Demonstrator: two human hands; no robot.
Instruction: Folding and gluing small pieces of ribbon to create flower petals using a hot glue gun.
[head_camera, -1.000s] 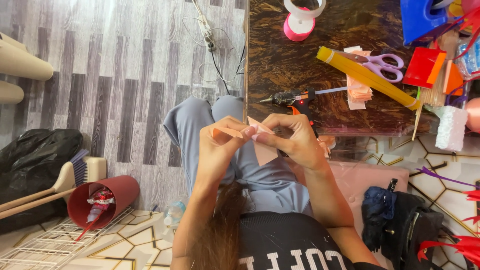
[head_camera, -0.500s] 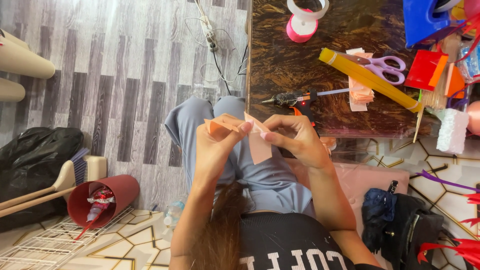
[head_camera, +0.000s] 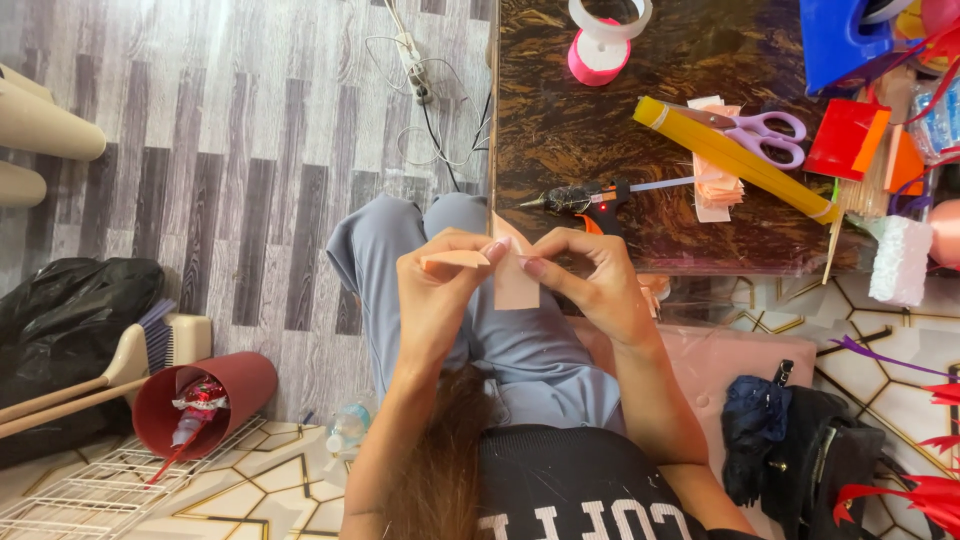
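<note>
**Folding a peach paper strip over the lap**

The dark marbled desk (head_camera: 600, 130) fills the upper right of the head view, and the person sits at its near left corner, knees in grey trousers (head_camera: 520, 340) pushed just past the desk's near edge. Both hands meet above the lap, just off that edge, and the work in hand appears to be shaping a small paper piece by folding or creasing it.

The left hand (head_camera: 435, 290) curls round with thumb and forefinger closed on the peach paper strip (head_camera: 515, 285); a flap of it lies flat across the top of that hand, pinched at one end. The right hand (head_camera: 590, 280) has its thumb and first finger pressed together on the strip's other side, the remaining fingers loosely bent and holding nothing else. Between the two grips a short panel of the strip hangs down, flat and uncreased, pale peach, thin and floppy.

Judged from this, the next move calls for a steady pinch from both sides and a clean, even crease.

On the desk, well apart from the hands, lie a yellow roll (head_camera: 735, 160), purple-handled scissors (head_camera: 760, 130), a glue gun (head_camera: 590, 198) near the near edge, and a stack of folded peach pieces (head_camera: 715, 185).
</note>
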